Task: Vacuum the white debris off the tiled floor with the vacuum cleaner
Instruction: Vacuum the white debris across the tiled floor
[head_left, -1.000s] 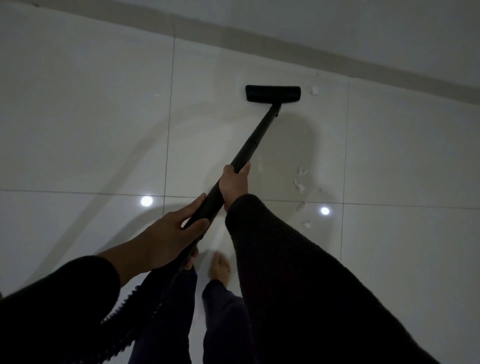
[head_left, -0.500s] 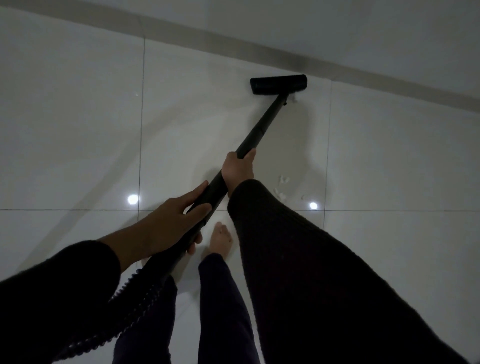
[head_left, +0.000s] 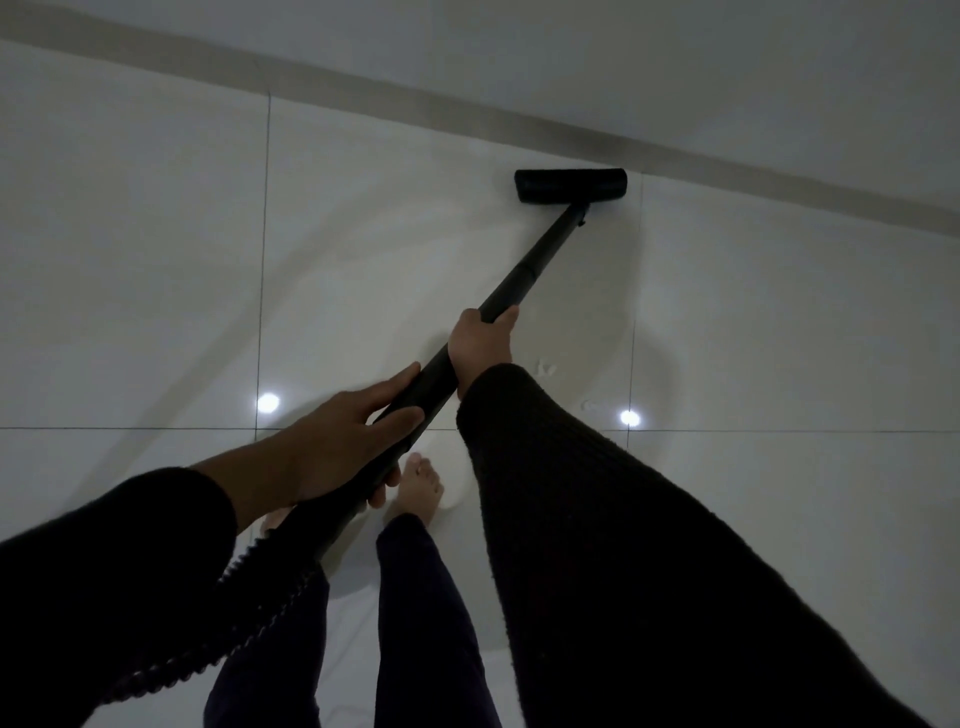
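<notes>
Both hands grasp the vacuum wand (head_left: 524, 270): right hand (head_left: 480, 345) forward, left hand (head_left: 345, 439) behind. Floor head (head_left: 570, 185) rests on the tiled floor (head_left: 156, 260) near the baseboard (head_left: 363, 85). White debris (head_left: 546, 368) lies just beside the right sleeve (head_left: 597, 519).

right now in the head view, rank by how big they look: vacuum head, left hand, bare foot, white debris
1. left hand, largest, though it is nearest the camera
2. vacuum head and bare foot look about alike; the head is much farther away, so no ranking
3. white debris, smallest

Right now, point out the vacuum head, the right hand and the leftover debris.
vacuum head (head_left: 570, 186), head view, middle of its top.
right hand (head_left: 480, 349), head view, back of hand.
white debris (head_left: 545, 368), head view, scrap beside the right sleeve.
</notes>
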